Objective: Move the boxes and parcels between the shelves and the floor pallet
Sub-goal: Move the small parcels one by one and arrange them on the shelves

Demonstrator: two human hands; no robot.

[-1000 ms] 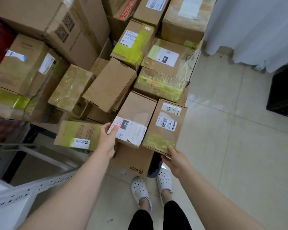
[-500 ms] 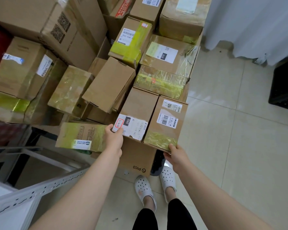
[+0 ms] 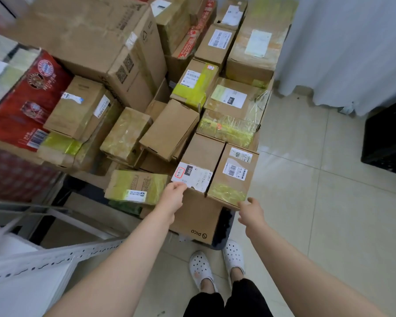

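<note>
Two small cardboard boxes sit side by side at the near edge of the parcel pile. One has a white "060" label (image 3: pixel 198 156), the other a barcode label (image 3: pixel 234 175). Both rest on a brown PICO box (image 3: pixel 198 219), which lies on the black floor pallet (image 3: pixel 224 225). My left hand (image 3: pixel 173 199) touches the near left corner of the 060 box with loosely bent fingers. The relaxed fingers of my right hand (image 3: pixel 249 210) are at the near bottom edge of the barcode box. Neither hand visibly grips anything.
Several taped cartons are stacked behind, with a big brown carton (image 3: pixel 96 40) and a red printed box (image 3: pixel 25 104) on the left. A white perforated shelf rail (image 3: pixel 55 259) crosses the lower left. A black crate (image 3: pixel 386 138) and a white curtain (image 3: pixel 341 42) stand to the right. My feet (image 3: pixel 215 266) are on the tiled floor.
Both hands have loosened their hold on the two front boxes and drawn back slightly to their near edges. The view has tilted up, showing more of the pile.
</note>
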